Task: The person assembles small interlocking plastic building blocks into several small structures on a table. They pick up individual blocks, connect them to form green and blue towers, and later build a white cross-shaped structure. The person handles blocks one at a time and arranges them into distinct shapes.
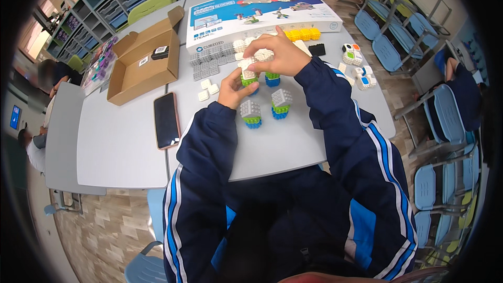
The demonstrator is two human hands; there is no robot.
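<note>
- Left hand (pixel 237 90) steadies the block stack (pixel 249 77), fingers wrapped around its green and white layers, at the middle of the grey tabletop (pixel 120 141).
- Right hand (pixel 277 55) pinches a white block (pixel 262 55) on top.
- Two finished stacks (pixel 251 112) stand just in front; a phone (pixel 166 120) lies to the left.

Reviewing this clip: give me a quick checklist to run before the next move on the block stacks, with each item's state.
1. Left hand steadies the green-and-blue stack: ok.
2. Right hand grips the white block piece on top: ok.
3. Piece seated flush: cannot tell, fingers cover it.
4. Two finished stacks upright, apart from the hands: ok.
5. Spare grey blocks within reach: ok.
6. Phone clear of the stacks: ok.
</note>
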